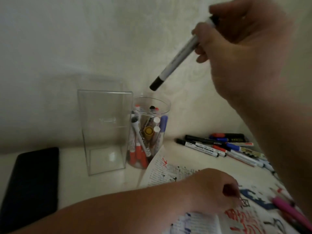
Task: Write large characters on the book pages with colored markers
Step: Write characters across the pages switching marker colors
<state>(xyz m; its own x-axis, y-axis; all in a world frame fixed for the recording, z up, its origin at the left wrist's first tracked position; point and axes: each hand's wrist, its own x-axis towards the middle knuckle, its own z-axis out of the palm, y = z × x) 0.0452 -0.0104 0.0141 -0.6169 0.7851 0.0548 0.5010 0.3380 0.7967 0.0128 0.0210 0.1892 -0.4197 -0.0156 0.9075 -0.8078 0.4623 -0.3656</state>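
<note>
My right hand (243,48) grips a white marker with a black cap (175,59), held tilted in the air with its black end pointing down just above a clear round cup (166,105). The cup holds several red, blue, black and yellow markers. My left hand (214,188) rests with curled fingers on the open book (170,171), whose printed pages carry large red, blue and black scribbled characters. A pink marker (287,208) lies on the page just right of my left hand, and I cannot tell whether the fingers touch it.
An empty clear rectangular box (104,129) stands left of the cup. A black phone (32,184) lies flat at the left. Several loose markers (219,147) lie in a heap at the right, behind the book. A pale wall closes the back.
</note>
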